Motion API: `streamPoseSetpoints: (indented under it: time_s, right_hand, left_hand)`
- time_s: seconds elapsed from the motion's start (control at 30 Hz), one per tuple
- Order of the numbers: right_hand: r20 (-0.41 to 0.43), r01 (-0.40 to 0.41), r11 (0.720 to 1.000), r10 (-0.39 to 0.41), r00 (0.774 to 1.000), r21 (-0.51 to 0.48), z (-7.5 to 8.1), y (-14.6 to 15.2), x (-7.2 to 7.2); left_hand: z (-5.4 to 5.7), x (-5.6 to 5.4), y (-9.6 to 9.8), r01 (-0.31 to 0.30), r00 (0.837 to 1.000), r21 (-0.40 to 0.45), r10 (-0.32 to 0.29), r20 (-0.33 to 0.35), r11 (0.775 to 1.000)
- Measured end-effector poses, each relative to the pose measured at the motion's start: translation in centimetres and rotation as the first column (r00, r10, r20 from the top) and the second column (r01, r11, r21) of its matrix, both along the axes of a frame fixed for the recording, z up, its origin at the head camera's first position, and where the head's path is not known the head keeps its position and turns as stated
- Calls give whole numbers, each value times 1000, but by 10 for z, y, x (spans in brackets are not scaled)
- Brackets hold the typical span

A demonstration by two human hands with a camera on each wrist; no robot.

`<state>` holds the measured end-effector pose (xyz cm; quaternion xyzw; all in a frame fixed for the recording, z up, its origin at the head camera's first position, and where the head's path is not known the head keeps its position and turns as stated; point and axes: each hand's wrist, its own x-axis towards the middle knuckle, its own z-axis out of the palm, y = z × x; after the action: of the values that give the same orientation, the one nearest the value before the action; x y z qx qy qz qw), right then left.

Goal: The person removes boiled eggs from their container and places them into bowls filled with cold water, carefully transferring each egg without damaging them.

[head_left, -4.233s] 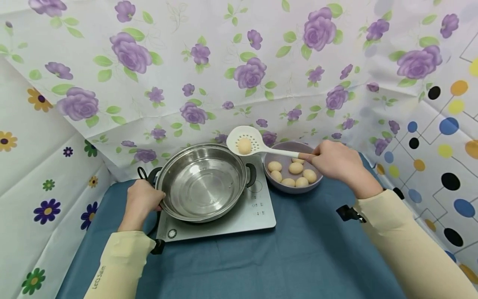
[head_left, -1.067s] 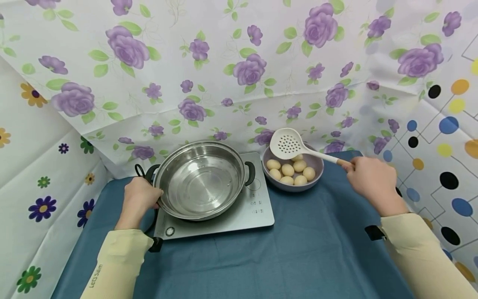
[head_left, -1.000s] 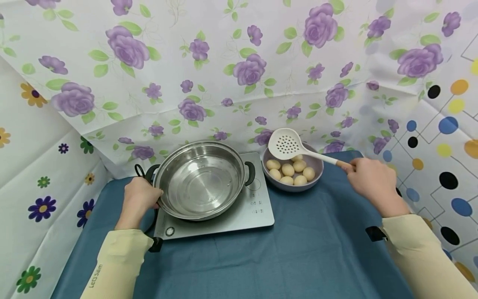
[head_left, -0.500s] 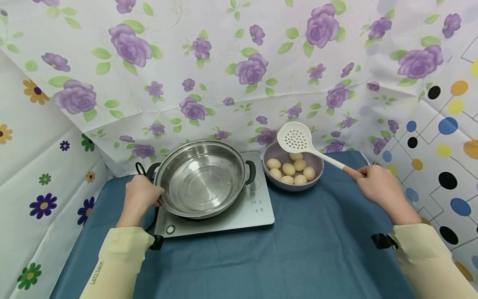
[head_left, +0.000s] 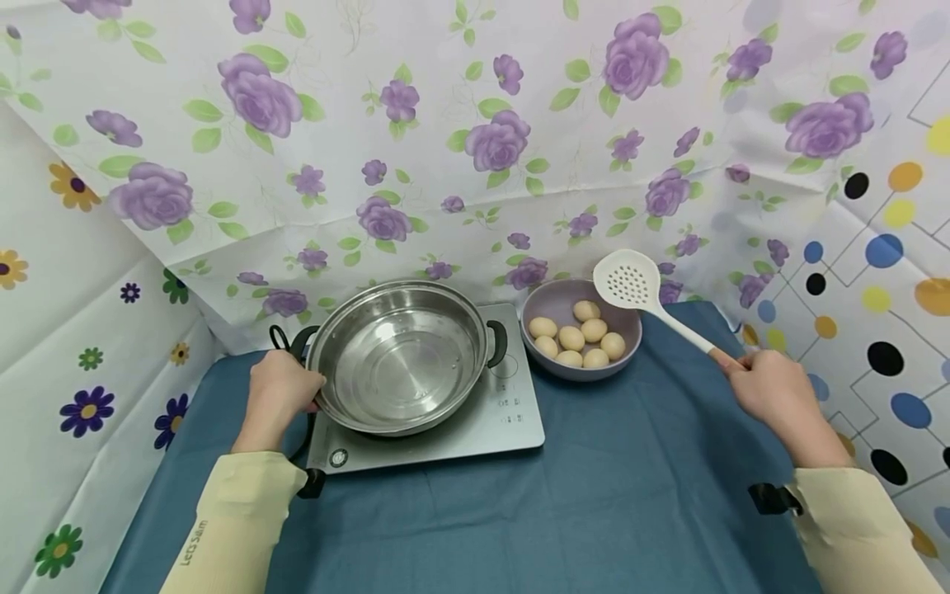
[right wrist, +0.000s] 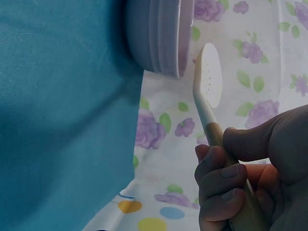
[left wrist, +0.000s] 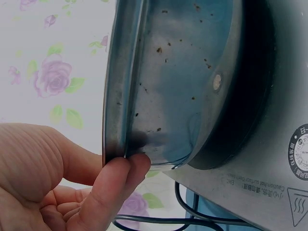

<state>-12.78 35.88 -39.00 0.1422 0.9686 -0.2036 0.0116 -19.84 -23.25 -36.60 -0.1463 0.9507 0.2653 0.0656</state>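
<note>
My left hand (head_left: 280, 393) pinches the rim of a wide stainless steel pot (head_left: 404, 367) at its left side. In the left wrist view the fingertips (left wrist: 137, 166) lie against the outside wall. My right hand (head_left: 773, 392) grips the wooden handle of a white slotted spoon (head_left: 627, 279). No egg lies on its perforated head, which overlaps the upper right rim of a purple-grey bowl (head_left: 586, 374). Several light brown eggs (head_left: 571, 337) rest in that bowl. The right wrist view shows thumb and fingers curled round the handle (right wrist: 214, 132).
A silver induction cooktop (head_left: 482, 441) under the pot has its touch panel on the right. The pot's black handles (head_left: 498, 344) point left and right. A black cord (left wrist: 207, 222) loops by the left hand. Floral sheeting (head_left: 460, 190) stands close behind; blue cloth (head_left: 594, 495) covers the table.
About four seconds ago the slotted spoon carried an egg beside the pot; that egg is off it, and more eggs show in the bowl. The spoon has moved right. My left hand stays put.
</note>
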Motion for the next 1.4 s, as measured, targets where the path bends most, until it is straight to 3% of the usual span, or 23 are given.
streamPoseSetpoints:
  time_s: [0.33, 0.8, 1.1, 1.4]
  right_hand:
    - [50, 90, 996, -89, 995, -2, -18, 13, 0]
    - [116, 133, 991, -134, 984, 19, -51, 18, -3]
    - [194, 165, 986, -168, 967, 29, -71, 19, 1]
    - [272, 243, 970, -239, 932, 21, -77, 15, -2]
  left_hand:
    - [-2, 0, -1, -7, 1000, 2, 7, 1, 1000]
    - [-2, 0, 0, -7, 1000, 6, 7, -3, 1000]
    - [-1, 1, 0, -10, 1000, 10, 10, -2, 1000]
    - [0, -1, 0, -10, 1000, 11, 10, 5, 1000]
